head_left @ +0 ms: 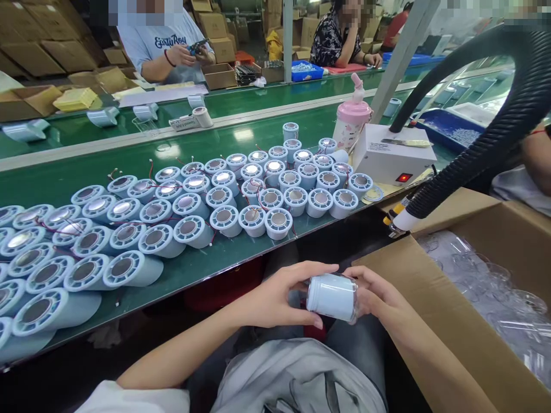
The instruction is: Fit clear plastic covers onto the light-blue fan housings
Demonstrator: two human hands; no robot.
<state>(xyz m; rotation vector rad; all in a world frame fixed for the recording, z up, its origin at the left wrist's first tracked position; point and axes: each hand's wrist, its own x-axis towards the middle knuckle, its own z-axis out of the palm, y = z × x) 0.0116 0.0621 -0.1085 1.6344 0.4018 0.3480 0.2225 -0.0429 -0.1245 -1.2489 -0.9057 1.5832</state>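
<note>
Above my lap, a light blue cylindrical housing lies on its side between my two hands. My left hand grips its left end, with the thumb below and the fingers over the top. A clear plastic cover surrounds the housing's right end. My right hand is closed around that cover; some of its fingertips are hidden behind it. Many similar light blue housings stand in rows on the green bench, with round metal discs facing up and thin red and black wires among them.
At my right is a cardboard box of clear plastic covers. A black flexible hose arches over it from a white machine with a lit red switch. A pink-lidded cup stands beside the machine. Co-workers sit across the conveyor.
</note>
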